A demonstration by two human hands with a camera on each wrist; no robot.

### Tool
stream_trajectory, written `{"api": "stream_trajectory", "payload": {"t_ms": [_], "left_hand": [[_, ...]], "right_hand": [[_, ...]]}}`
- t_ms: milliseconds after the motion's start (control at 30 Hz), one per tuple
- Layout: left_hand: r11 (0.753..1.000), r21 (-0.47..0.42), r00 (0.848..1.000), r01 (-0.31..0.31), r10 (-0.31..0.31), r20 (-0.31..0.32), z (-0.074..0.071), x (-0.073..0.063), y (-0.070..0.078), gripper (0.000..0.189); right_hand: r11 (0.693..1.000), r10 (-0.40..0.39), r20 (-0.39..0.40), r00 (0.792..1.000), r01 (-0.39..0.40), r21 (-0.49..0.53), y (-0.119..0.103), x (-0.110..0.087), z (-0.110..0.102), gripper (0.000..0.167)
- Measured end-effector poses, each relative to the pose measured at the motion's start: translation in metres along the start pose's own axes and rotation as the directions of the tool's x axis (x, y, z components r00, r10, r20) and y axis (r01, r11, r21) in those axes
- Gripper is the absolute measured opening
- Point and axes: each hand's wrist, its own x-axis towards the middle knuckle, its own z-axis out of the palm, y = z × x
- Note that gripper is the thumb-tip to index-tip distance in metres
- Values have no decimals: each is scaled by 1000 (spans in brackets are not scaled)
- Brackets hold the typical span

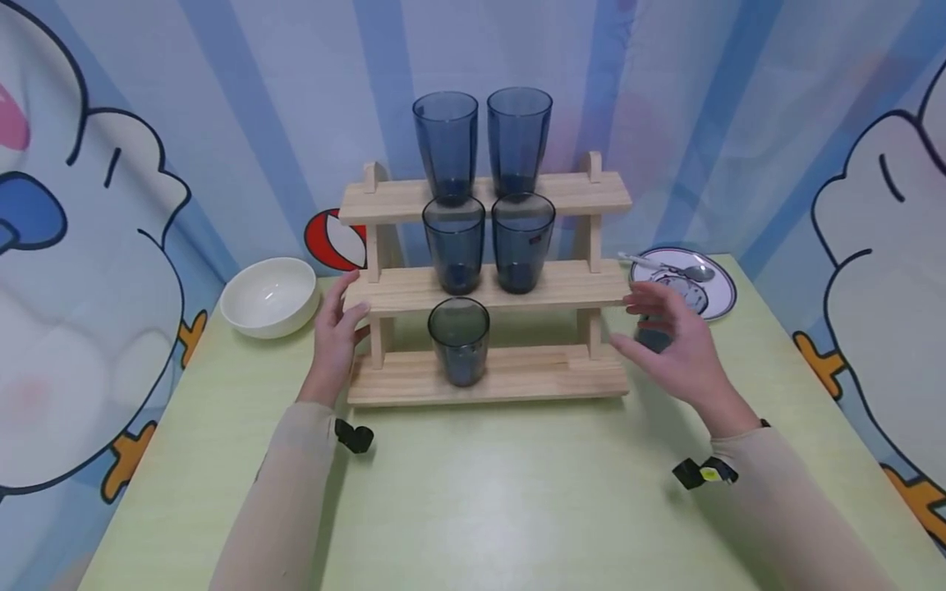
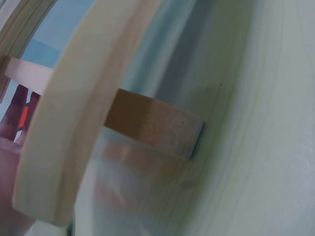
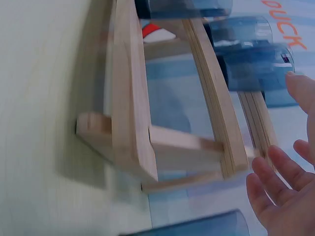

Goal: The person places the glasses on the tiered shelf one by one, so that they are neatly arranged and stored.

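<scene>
A three-tier light wooden shelf rack point(image 1: 414, 289) stands on the table. Two tall blue-tinted glasses point(image 1: 447, 144) are on its top tier, two blue glasses point(image 1: 522, 246) on the middle one, and a single smoky glass point(image 1: 460, 345) sits on the lowest board. My left hand point(image 1: 336, 336) is at the rack's left end, its fingers fairly straight beside the middle board; whether they touch the wood is unclear. Off the right end, my right hand point(image 1: 676, 349) is held with fingers spread and nothing in them. Behind it, another blue glass point(image 1: 654, 336) is partly hidden.
A white bowl point(image 1: 270, 297) stands at the table's back left. At the back right lies a patterned plate point(image 1: 720, 302) with a spoon point(image 1: 695, 272) on it. A striped cartoon curtain point(image 1: 288, 107) hangs close behind the rack and along both sides.
</scene>
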Motion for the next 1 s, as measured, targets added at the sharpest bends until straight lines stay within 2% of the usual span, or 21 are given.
{"api": "stream_trajectory", "payload": {"t_ms": [200, 433, 667, 833, 1000], "left_hand": [[1000, -2, 1000, 9, -9, -4, 0, 0, -1, 52], [1000, -9, 1000, 7, -7, 3, 0, 1, -2, 52], [1000, -6, 1000, 7, -7, 7, 1, 0, -3, 51], [1000, 10, 1000, 9, -9, 6, 1, 1, -3, 50], [1000, 18, 1000, 13, -13, -1, 0, 1, -2, 52]], "right_hand": [[993, 63, -93, 994, -72, -91, 11, -5, -28, 74], [961, 167, -172, 971, -199, -191, 28, -3, -51, 81], [940, 282, -105, 954, -297, -166, 57, 0, -57, 96], [914, 394, -30, 919, -395, -94, 71, 4, -54, 105], [903, 428, 5, 904, -428, -52, 76, 9, -50, 106]]}}
